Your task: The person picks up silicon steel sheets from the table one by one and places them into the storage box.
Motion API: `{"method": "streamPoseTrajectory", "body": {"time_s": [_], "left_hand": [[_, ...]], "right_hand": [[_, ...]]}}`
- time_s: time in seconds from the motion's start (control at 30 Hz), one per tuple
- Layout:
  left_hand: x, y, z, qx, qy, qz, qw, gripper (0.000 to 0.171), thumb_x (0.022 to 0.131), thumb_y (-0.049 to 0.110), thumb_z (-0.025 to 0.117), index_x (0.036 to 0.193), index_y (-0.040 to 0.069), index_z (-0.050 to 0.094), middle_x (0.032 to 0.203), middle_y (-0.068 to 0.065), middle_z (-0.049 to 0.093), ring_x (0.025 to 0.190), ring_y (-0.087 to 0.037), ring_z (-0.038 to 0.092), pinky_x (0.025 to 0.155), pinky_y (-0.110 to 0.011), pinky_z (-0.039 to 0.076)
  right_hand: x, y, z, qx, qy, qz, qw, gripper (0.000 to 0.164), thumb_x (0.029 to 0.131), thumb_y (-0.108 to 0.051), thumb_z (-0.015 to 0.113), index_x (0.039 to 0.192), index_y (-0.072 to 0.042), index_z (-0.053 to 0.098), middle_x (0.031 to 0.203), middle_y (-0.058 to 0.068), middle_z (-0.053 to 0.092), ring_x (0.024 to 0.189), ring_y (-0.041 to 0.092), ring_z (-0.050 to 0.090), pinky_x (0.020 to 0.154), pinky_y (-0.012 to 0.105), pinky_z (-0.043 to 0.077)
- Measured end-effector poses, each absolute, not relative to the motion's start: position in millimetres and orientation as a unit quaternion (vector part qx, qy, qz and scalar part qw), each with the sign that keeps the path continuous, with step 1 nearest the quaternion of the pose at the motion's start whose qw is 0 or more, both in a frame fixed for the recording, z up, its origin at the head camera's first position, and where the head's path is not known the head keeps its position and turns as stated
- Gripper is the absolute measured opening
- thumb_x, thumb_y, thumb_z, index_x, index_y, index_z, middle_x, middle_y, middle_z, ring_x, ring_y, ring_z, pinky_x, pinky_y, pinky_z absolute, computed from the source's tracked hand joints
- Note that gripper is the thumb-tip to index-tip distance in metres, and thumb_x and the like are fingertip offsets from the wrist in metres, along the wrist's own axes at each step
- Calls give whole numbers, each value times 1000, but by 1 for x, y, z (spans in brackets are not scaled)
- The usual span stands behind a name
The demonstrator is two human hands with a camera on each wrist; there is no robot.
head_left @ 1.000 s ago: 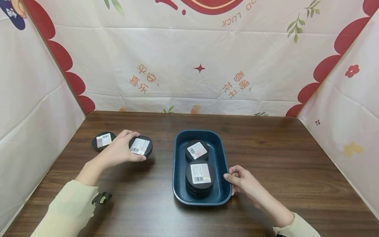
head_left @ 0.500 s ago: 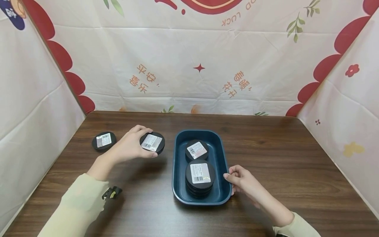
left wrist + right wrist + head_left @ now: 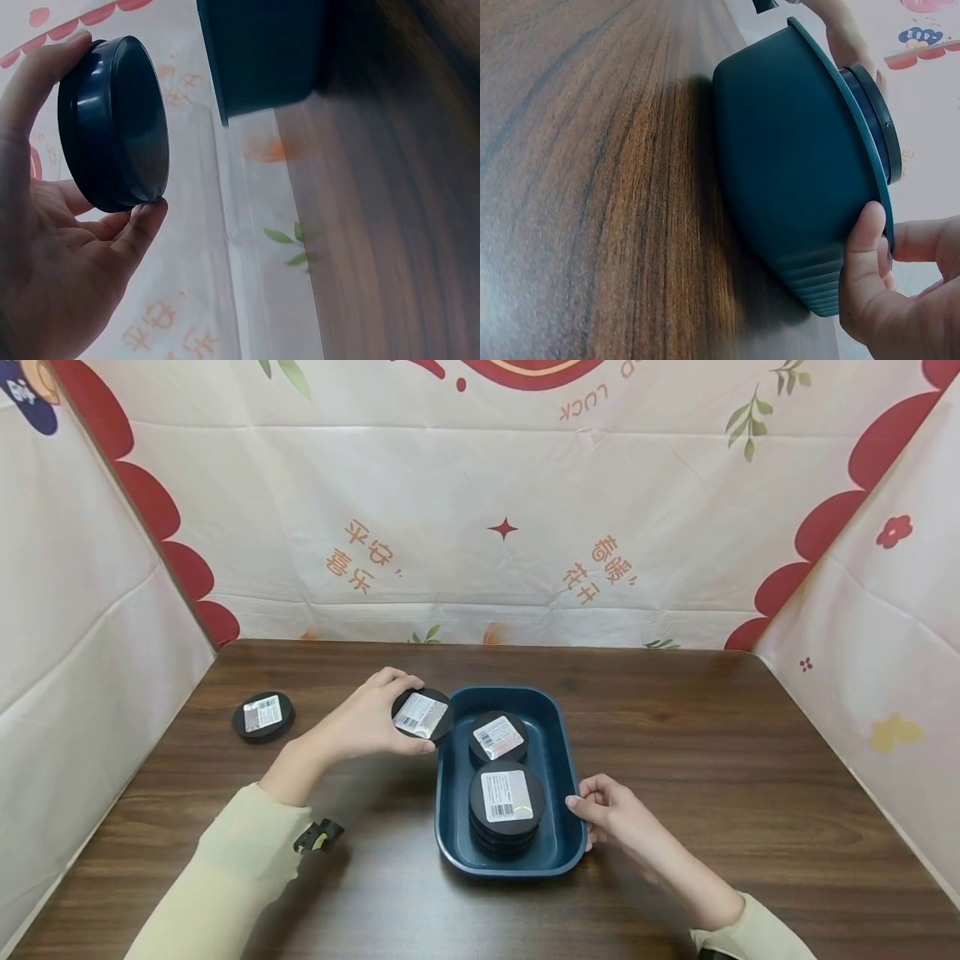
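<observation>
My left hand [image 3: 367,718] grips a flat round black container [image 3: 422,716] by its edge, thumb on one side and fingers on the other. A white barcode label is on its top. In the left wrist view the container [image 3: 112,124] hangs in the air, apart from the dark blue tray [image 3: 259,56]. My right hand [image 3: 618,814] pinches the right rim of the tray [image 3: 576,777]. Inside the tray stand a stack of several like containers [image 3: 507,802] at the near end and a lower labelled one [image 3: 498,737] behind it.
Another labelled round black container [image 3: 262,717] lies on the wooden table [image 3: 675,727] at the far left. A printed white cloth [image 3: 465,485] walls off the back and both sides.
My left hand has carried the round container rightward from near the other one at the left to the tray's left rim. The right hand and the tray stay put.
</observation>
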State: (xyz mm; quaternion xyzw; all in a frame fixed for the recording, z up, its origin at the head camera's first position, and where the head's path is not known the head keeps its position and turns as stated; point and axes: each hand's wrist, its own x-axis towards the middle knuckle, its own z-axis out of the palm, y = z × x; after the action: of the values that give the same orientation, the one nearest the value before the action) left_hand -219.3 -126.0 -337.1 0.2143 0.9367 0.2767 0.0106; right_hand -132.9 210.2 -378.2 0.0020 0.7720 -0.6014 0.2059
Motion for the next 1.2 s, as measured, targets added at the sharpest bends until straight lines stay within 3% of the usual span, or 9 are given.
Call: {"method": "streamPoseTrajectory", "body": {"time_s": [0.3, 0.63, 1.2], "left_hand": [[-226, -99, -335, 251, 930, 268, 15, 85, 63, 50, 80, 130, 7, 50, 126, -9, 45, 105, -23, 46, 85, -37, 46], [-232, -69, -343, 264, 925, 268, 57, 86, 65, 49, 79, 134, 8, 46, 127, -8, 43, 106, -22, 44, 85, -35, 47], [-245, -42, -357, 301, 923, 230, 64, 85, 67, 45, 79, 134, 5, 46, 128, -11, 44, 105, -22, 44, 85, -33, 47]], "right_hand": [[-135, 212, -379, 0, 769, -603, 211, 27, 94, -17, 55, 102, 3, 40, 72, 4, 47, 58, 17, 51, 56, 30, 51], [-135, 212, -380, -1, 767, -604, 217, 29, 95, -17, 54, 105, 5, 39, 71, 4, 46, 59, 17, 50, 55, 29, 51], [-135, 213, -380, -6, 765, -607, 216, 26, 95, -17, 54, 101, 3, 40, 70, 3, 46, 59, 17, 50, 55, 29, 51]]}}
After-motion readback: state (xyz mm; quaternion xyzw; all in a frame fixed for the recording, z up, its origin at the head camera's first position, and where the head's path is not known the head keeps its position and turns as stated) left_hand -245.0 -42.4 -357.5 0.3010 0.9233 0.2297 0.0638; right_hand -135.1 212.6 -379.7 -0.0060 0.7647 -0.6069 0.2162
